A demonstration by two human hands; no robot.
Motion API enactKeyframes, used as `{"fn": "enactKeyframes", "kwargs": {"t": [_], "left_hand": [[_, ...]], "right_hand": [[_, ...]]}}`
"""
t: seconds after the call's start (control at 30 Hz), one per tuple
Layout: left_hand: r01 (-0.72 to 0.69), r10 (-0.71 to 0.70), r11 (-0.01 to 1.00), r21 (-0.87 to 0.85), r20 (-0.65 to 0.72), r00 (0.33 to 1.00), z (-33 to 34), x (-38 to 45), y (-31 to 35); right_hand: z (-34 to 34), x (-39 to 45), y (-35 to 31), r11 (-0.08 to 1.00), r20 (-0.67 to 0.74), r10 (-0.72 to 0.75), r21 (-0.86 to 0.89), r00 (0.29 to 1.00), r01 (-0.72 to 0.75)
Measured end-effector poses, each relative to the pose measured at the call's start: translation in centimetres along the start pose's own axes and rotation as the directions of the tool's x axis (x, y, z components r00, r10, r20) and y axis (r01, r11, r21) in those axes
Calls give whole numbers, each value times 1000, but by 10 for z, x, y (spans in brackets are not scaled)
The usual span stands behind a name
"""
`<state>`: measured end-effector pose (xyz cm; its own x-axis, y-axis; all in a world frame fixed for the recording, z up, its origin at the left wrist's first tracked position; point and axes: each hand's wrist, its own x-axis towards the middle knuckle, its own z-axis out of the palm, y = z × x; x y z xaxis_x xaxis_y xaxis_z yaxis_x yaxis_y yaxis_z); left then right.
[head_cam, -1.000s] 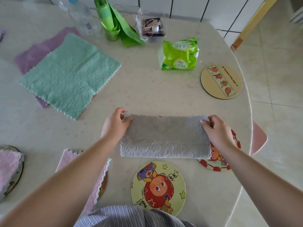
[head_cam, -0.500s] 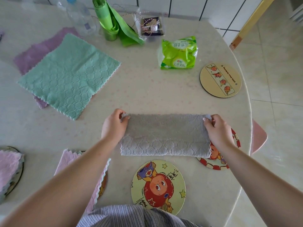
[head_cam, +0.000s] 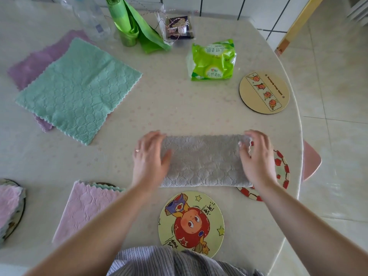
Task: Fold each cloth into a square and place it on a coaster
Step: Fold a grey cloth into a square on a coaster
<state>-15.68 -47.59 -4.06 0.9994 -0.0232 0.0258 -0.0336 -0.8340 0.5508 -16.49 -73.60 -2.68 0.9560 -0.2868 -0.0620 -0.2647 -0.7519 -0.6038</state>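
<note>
A grey cloth [head_cam: 205,160], folded into a long strip, lies on the table in front of me. My left hand [head_cam: 149,158] rests flat on its left end with fingers spread. At the right end, my right hand [head_cam: 256,156] lies with relaxed fingers, and the cloth's top right corner is slightly ruffled under the fingertips. The strip's right end overlaps a red-and-white coaster [head_cam: 282,172]. A yellow cartoon coaster [head_cam: 191,224] lies bare just below the cloth. Another round coaster [head_cam: 263,92] sits at the far right.
A green cloth [head_cam: 77,90] lies spread over a purple cloth [head_cam: 37,62] at the back left. A folded pink cloth [head_cam: 87,210] covers a coaster at the near left, another pink one [head_cam: 8,202] at the left edge. A tissue pack [head_cam: 213,60], green bags [head_cam: 135,26] and a bottle [head_cam: 91,18] stand behind.
Both hands have let go of the strip's top corners and now lie flatter over its ends. The grey cloth has stayed in place.
</note>
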Motion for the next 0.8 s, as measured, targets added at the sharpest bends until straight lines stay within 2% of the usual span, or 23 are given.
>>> {"fn": "enactKeyframes", "kwargs": {"t": [0.03,0.1,0.17,0.2,0.37,0.5,0.8], "left_hand": [[-115,115,993,6,50,992,6,-10,9],[-297,285,954,35,195,939,25,-28,28],[-368,331,926,79,297,896,45,-42,38],[-373,323,922,103,323,889,51,-45,38],[-464,353,852,244,386,852,55,-48,19],[-458,304,825,329,425,853,47,-46,12],[-384,116,781,492,489,864,11,-35,-36]], "right_hand": [[5,-9,-6,995,27,-87,-36,996,88],[19,-29,-21,956,185,-215,-159,959,245],[38,-45,-29,890,338,-285,-255,897,379],[47,-51,-28,867,372,-305,-273,877,418],[60,-52,-2,795,415,-303,-387,858,468],[53,-44,6,728,452,-288,-470,844,500],[13,-33,49,722,413,-144,-578,899,381]]}}
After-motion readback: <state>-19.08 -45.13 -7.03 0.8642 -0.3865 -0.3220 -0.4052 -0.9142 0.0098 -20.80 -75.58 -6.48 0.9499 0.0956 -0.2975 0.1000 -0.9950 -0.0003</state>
